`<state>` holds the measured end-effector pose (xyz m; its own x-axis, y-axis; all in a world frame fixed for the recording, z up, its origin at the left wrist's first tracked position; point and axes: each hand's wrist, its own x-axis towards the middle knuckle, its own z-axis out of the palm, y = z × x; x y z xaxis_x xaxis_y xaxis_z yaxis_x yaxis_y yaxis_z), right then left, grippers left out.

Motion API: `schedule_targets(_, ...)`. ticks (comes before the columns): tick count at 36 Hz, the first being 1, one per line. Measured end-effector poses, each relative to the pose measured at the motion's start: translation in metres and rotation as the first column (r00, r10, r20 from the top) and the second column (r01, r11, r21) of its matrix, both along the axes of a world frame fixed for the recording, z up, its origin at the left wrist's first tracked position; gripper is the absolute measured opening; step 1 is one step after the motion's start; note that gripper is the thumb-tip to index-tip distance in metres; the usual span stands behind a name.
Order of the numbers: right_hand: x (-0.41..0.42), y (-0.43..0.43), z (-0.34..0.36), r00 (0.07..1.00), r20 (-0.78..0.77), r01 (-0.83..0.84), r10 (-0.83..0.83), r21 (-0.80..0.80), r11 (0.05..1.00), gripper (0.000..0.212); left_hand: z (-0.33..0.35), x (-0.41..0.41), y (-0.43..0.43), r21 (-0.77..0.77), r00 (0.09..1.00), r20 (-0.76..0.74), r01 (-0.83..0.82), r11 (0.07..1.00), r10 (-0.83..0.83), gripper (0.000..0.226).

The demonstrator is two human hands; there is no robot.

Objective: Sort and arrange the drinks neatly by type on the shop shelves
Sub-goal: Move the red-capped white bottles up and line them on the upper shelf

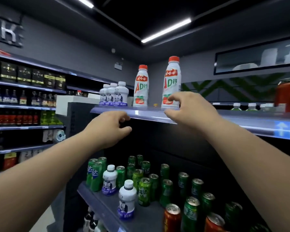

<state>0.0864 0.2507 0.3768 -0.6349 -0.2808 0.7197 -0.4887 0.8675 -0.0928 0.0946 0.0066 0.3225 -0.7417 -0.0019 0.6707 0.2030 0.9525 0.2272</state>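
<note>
Reaching toward the top shelf (pixel 149 115), both hands are empty: right hand (pixel 189 109) half-open at the base of a tall red-capped bottle (pixel 172 81), left hand (pixel 107 128) loosely curled under the shelf edge. Next, I judge, the two small white bottles (pixel 126 198) among the green cans (pixel 144 191) below should join the trio (pixel 114 95) above.

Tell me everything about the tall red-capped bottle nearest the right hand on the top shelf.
The right bottle looks like white plastic, with a red cap, a red banner and big red-and-green AD lettering. It stands upright near the top shelf's front edge, apart from its twin. The right hand's fingers curl before its base; contact is unclear.
</note>
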Motion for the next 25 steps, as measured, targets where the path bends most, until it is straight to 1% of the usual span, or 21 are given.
schedule_targets(2, -0.019, -0.01, 0.007, 0.998, -0.002, 0.067, -0.067, -0.025, 0.997, 0.04, 0.006, -0.034, -0.011, 0.037, 0.997, -0.029, 0.072, 0.997, -0.07, 0.032)
schedule_targets(4, -0.041, -0.021, 0.012, 0.99, 0.012, 0.141, -0.14, -0.057, 0.988, 0.043, 0.014, -0.069, -0.021, 0.079, 0.991, -0.057, 0.129, 0.988, -0.125, 0.034)
schedule_targets(8, -0.077, -0.04, 0.027, 0.953, 0.019, 0.303, -0.303, -0.145, 0.942, 0.052, 0.038, -0.135, -0.034, 0.163, 0.972, -0.118, 0.222, 0.961, -0.205, 0.049)
schedule_targets(10, -0.09, -0.044, 0.035, 0.937, 0.025, 0.344, -0.347, -0.212, 0.915, 0.054, 0.053, -0.163, -0.034, 0.208, 0.964, -0.144, 0.251, 0.946, -0.224, 0.049)
schedule_targets(12, -0.1, -0.046, 0.037, 0.926, 0.065, 0.375, -0.371, -0.254, 0.891, 0.056, 0.063, -0.189, -0.03, 0.255, 0.952, -0.164, 0.295, 0.921, -0.259, 0.051)
schedule_targets(15, -0.109, -0.049, 0.032, 0.897, 0.132, 0.441, -0.422, -0.226, 0.868, 0.064, 0.066, -0.221, -0.023, 0.336, 0.927, -0.19, 0.371, 0.866, -0.323, 0.057)
schedule_targets(18, -0.11, -0.05, 0.03, 0.897, 0.144, 0.441, -0.419, -0.219, 0.87, 0.072, 0.062, -0.237, -0.018, 0.337, 0.927, -0.163, 0.373, 0.864, -0.337, 0.063)
schedule_targets(23, -0.107, -0.052, 0.033, 0.926, 0.155, 0.377, -0.345, -0.307, 0.874, 0.066, 0.062, -0.245, -0.02, 0.311, 0.92, -0.168, 0.39, 0.867, -0.354, 0.069)
schedule_targets(25, -0.107, -0.055, 0.035, 0.924, 0.146, 0.382, -0.353, -0.331, 0.863, 0.063, 0.062, -0.244, -0.021, 0.298, 0.916, -0.175, 0.398, 0.867, -0.36, 0.07)
